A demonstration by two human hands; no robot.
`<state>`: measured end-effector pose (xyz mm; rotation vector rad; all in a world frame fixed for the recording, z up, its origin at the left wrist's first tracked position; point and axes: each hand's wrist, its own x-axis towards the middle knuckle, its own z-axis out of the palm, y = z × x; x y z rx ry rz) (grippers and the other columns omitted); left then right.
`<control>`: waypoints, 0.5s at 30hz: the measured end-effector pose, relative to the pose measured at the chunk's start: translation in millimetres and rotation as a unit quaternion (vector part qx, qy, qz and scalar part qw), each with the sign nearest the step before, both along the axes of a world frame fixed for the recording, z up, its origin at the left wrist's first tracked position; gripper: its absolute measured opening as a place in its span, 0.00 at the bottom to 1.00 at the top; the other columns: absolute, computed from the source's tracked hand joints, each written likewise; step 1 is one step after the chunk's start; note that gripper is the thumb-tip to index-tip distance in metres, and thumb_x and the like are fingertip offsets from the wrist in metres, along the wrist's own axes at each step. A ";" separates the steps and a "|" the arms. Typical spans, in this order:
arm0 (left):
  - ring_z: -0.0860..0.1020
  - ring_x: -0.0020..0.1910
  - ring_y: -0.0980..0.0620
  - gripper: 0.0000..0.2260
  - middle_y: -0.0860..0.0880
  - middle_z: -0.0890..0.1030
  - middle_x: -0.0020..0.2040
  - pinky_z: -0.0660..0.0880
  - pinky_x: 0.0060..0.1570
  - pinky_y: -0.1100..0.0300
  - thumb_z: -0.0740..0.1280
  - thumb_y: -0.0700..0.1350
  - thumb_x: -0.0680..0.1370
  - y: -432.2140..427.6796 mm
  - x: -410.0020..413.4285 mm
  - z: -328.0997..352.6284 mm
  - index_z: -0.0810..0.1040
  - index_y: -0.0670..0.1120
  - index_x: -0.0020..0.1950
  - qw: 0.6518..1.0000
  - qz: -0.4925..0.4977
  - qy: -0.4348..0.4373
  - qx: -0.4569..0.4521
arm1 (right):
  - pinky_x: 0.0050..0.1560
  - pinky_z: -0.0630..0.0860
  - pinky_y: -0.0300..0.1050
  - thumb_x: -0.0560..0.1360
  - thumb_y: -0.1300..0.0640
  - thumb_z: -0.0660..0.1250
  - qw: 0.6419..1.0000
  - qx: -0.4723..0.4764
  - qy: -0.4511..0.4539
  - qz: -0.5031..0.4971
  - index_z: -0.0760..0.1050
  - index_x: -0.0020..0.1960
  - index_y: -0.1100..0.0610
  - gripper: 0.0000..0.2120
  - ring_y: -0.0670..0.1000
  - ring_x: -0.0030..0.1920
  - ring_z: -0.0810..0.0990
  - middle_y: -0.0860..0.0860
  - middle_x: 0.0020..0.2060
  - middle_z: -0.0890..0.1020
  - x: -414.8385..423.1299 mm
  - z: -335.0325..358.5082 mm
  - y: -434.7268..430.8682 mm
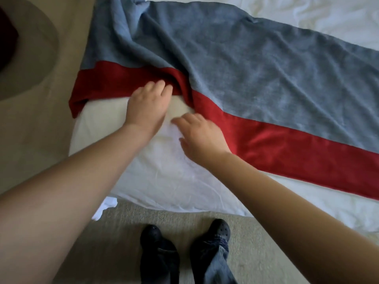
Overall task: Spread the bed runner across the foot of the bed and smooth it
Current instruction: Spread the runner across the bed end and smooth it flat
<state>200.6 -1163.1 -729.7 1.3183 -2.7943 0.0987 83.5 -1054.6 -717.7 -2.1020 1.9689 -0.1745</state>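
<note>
The bed runner (235,64) is grey-blue with a broad red band along its near edge. It lies slantwise across the white bed (164,181), with a bunched fold in the red band near the left corner. My left hand (147,101) reaches over the white sheet, its fingers bent at the fold in the red edge; whether they pinch the cloth is hidden. My right hand (201,132) lies flat beside the red band, fingers spread, touching the sheet and the runner's edge.
Beige carpet (123,232) runs along the bed's near side and left. My two feet in dark shoes (184,238) stand close to the bed edge. A dark round object (8,44) sits on the floor at the far left.
</note>
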 end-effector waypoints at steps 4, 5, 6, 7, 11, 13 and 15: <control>0.76 0.51 0.38 0.10 0.40 0.77 0.52 0.67 0.39 0.51 0.61 0.33 0.76 -23.0 3.1 5.1 0.73 0.39 0.56 0.997 0.010 -0.071 0.026 | 0.47 0.72 0.50 0.76 0.57 0.63 0.984 0.032 0.097 -0.149 0.69 0.61 0.55 0.14 0.57 0.56 0.75 0.54 0.57 0.75 -20.2 -5.1 -37.8; 0.77 0.50 0.38 0.10 0.39 0.77 0.51 0.65 0.38 0.53 0.60 0.31 0.75 -25.4 2.7 6.8 0.73 0.39 0.55 0.996 0.005 -0.089 0.030 | 0.46 0.72 0.50 0.76 0.56 0.63 0.979 0.035 0.115 -0.163 0.70 0.60 0.56 0.13 0.58 0.56 0.76 0.55 0.56 0.76 -24.8 -6.0 -43.2; 0.77 0.49 0.38 0.09 0.39 0.77 0.50 0.65 0.38 0.53 0.60 0.31 0.75 -28.2 2.2 8.7 0.74 0.38 0.53 0.994 -0.001 -0.101 0.030 | 0.44 0.71 0.50 0.76 0.56 0.63 0.976 0.033 0.136 -0.170 0.70 0.59 0.57 0.12 0.59 0.56 0.76 0.56 0.56 0.76 -28.4 -7.4 -47.7; 0.77 0.49 0.38 0.09 0.39 0.77 0.50 0.66 0.38 0.53 0.59 0.31 0.75 -31.3 2.1 10.9 0.74 0.38 0.53 0.994 -0.004 -0.108 0.030 | 0.43 0.70 0.50 0.76 0.57 0.62 0.971 0.030 0.158 -0.175 0.71 0.59 0.59 0.12 0.60 0.55 0.76 0.57 0.56 0.76 -31.5 -8.1 -51.4; 0.77 0.49 0.37 0.09 0.39 0.78 0.49 0.67 0.41 0.52 0.61 0.31 0.73 -45.7 13.0 19.9 0.76 0.38 0.51 0.995 0.008 -0.088 0.034 | 0.48 0.70 0.52 0.75 0.63 0.60 0.965 0.043 0.199 -0.162 0.74 0.57 0.60 0.12 0.62 0.56 0.75 0.59 0.55 0.76 -43.8 -4.4 -64.2; 0.77 0.48 0.37 0.09 0.39 0.78 0.48 0.68 0.43 0.51 0.62 0.33 0.72 -49.0 28.6 22.6 0.77 0.38 0.50 0.995 -0.005 -0.095 0.024 | 0.53 0.68 0.51 0.75 0.59 0.61 0.976 0.054 0.168 -0.125 0.77 0.55 0.58 0.10 0.61 0.57 0.74 0.58 0.53 0.78 -44.8 1.2 -68.1; 0.77 0.48 0.36 0.09 0.37 0.79 0.47 0.68 0.45 0.50 0.62 0.35 0.72 -55.3 53.3 24.3 0.78 0.37 0.49 0.995 0.008 -0.093 0.018 | 0.50 0.67 0.50 0.76 0.53 0.62 0.991 0.050 0.095 -0.075 0.78 0.47 0.56 0.08 0.59 0.53 0.76 0.56 0.48 0.80 -34.2 9.3 -71.9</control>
